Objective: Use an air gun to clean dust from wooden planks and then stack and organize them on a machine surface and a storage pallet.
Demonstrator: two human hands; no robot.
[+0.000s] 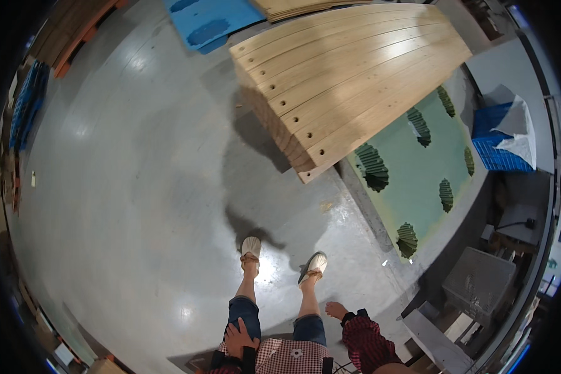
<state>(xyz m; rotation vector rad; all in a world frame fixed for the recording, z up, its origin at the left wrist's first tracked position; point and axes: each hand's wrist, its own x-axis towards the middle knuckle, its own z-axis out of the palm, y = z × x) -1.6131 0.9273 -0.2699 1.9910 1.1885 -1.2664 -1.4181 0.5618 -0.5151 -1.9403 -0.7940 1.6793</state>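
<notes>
My left hand (238, 340) rests against my denim-clad thigh, its fingers spread and nothing in them. Out to my right side hangs my right hand (336, 310), with the fingers loosely bent and no object visible in it. Both hands are apart from the large block of pale wooden boards (349, 81) ahead of me. Dark round holes run along the boards' near end. Beside the block lies a pale green panel (430, 181) with several dark green ridged patches. A checked apron (291, 358) covers my front.
At the right stands a blue crate (492, 146) with white sheeting over it. A grey box-like piece (479, 283) sits at the lower right. A blue sheet (215, 22) lies beyond the boards. An orange-edged pallet stack (75, 37) is far left. Grey floor (124, 187) spreads ahead.
</notes>
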